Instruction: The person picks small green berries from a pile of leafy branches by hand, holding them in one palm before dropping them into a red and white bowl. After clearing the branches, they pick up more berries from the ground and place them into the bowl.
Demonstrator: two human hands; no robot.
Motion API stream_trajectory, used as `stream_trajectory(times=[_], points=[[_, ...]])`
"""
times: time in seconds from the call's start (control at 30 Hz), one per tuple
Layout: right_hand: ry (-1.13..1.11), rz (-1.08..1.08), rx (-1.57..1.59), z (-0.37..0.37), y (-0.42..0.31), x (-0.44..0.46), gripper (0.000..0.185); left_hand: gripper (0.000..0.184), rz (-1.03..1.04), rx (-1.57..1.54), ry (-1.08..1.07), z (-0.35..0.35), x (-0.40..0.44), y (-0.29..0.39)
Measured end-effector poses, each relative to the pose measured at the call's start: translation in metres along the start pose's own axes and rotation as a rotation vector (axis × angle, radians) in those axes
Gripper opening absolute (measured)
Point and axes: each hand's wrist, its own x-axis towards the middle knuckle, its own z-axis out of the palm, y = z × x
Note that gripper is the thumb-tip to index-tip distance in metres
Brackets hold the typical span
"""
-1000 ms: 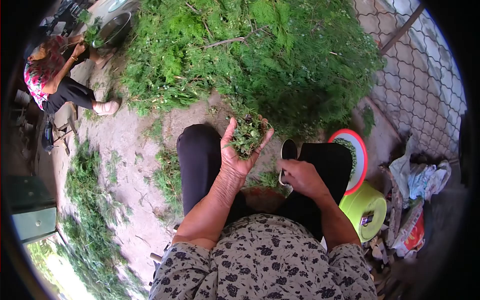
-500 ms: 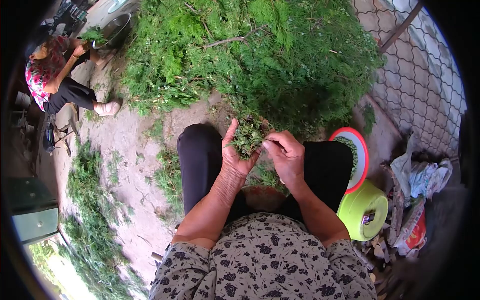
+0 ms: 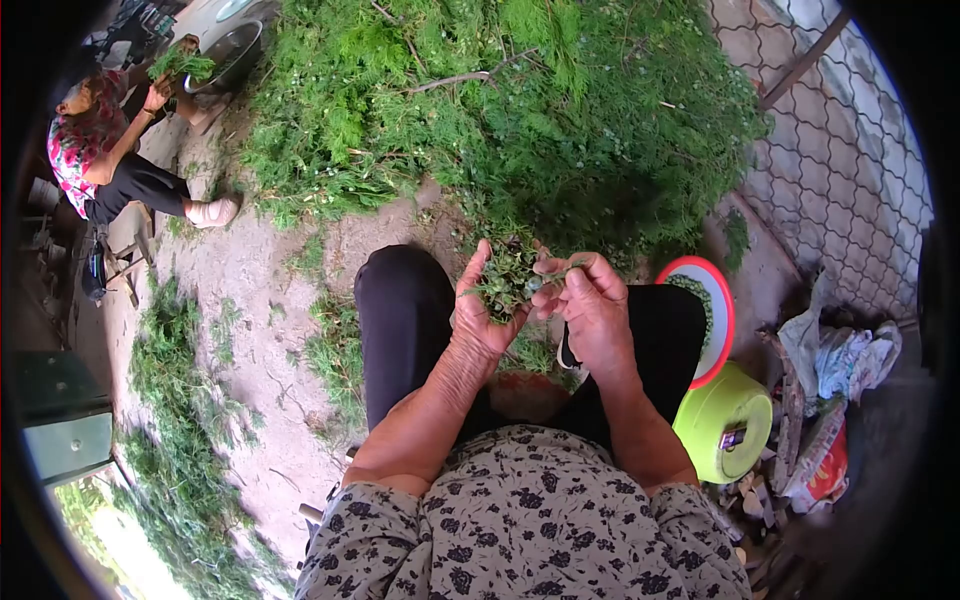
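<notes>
My left hand [image 3: 480, 322] is cupped around a clump of green cone-bearing sprigs [image 3: 508, 265], its thumb upright along the left side. Just to the right, my right hand [image 3: 600, 315] pinches a small green sprig [image 3: 573, 267] between thumb and fingers, close to the clump's edge. Both hands are above the gap between my knees. Ahead of them lies a large heap of cut evergreen branches [image 3: 480, 120]. A white bowl with a red rim [image 3: 731, 325] stands by my right knee, partly filled with small green cones [image 3: 703, 297].
A lime-green basin [image 3: 735, 405] lies tilted beside the bowl, near sticks and crumpled plastic bags [image 3: 850, 355]. At far left a seated person [image 3: 85, 150] holds a green bunch by a metal basin [image 3: 243, 65]. Loose greenery [image 3: 175, 390] covers the ground on the left.
My right hand has drawn slightly right and its fingers have turned, showing the pinched sprig. My left hand shifted a little right with the clump. The other person's bunch has risen.
</notes>
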Motion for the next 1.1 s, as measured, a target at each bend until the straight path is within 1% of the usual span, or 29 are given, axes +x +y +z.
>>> stream_trajectory(times=[0.07,0.13,0.17,0.23,0.3,0.33,0.37,0.4,0.43,0.5,0.6,0.67,0.73,0.8,0.83,0.9,0.97,1.03,1.1], points=[[0.021,0.026,0.018,0.001,-0.004,0.002,0.013,0.047,0.011,0.002,0.041,0.002,-0.001,0.0],[0.043,0.051,0.032,0.0,-0.004,0.004,0.011,0.046,0.01,0.077,0.143,0.01,-0.003,-0.003],[0.051,0.054,0.036,0.0,-0.004,0.004,0.012,0.046,0.008,0.077,0.142,0.005,-0.002,-0.002],[0.062,0.055,0.039,-0.002,-0.002,0.005,0.013,0.045,-0.04,0.086,-0.012,-0.005,0.001,0.0],[0.034,0.04,0.072,-0.005,0.001,0.004,0.02,0.045,-0.031,0.098,-0.012,-0.005,0.001,-0.001],[0.036,0.038,0.073,-0.006,0.001,0.004,0.02,0.045,-0.021,0.11,-0.012,-0.003,0.0,-0.002],[0.032,0.08,0.1,-0.007,0.0,0.003,0.021,0.045,-0.024,0.11,-0.012,-0.001,0.0,-0.003],[0.029,0.123,0.126,-0.009,-0.001,0.002,0.022,0.045,0.013,0.094,0.092,0.001,0.001,-0.005],[0.032,0.121,0.126,-0.007,-0.001,0.001,0.022,0.045,0.052,0.077,0.196,0.002,0.001,-0.005],[0.098,0.143,0.11,-0.003,-0.002,-0.001,0.02,0.045,0.054,0.075,0.191,-0.002,0.003,-0.006],[0.112,0.182,0.117,-0.008,-0.002,-0.002,0.017,0.044,0.056,0.066,0.211,-0.003,0.004,-0.006],[0.123,0.177,0.069,-0.016,0.0,-0.002,0.017,0.044,0.053,0.06,0.237,-0.005,0.004,-0.006],[0.136,0.173,0.02,-0.018,0.001,-0.003,0.017,0.042,0.043,0.055,0.209,-0.007,0.005,-0.004],[0.217,0.099,-0.014,-0.014,0.003,-0.003,0.015,0.042,0.053,0.031,0.231,-0.001,0.003,-0.007],[0.219,0.1,-0.013,-0.013,0.002,-0.002,0.015,0.042,0.066,0.008,0.249,0.002,0.003,-0.008],[0.123,0.031,-0.052,-0.011,0.0,-0.001,0.017,0.041,0.062,0.015,0.238,-0.001,0.005,-0.006],[0.167,0.028,-0.095,-0.015,0.004,0.0,0.018,0.041,0.057,0.022,0.226,-0.002,0.005,-0.006],[0.211,0.024,-0.139,-0.017,0.005,0.0,0.019,0.04,0.104,0.02,0.239,0.004,0.003,-0.007],[0.206,0.079,-0.049,-0.02,0.003,-0.002,0.019,0.039,0.106,0.003,0.228,0.005,0.002,-0.006]])
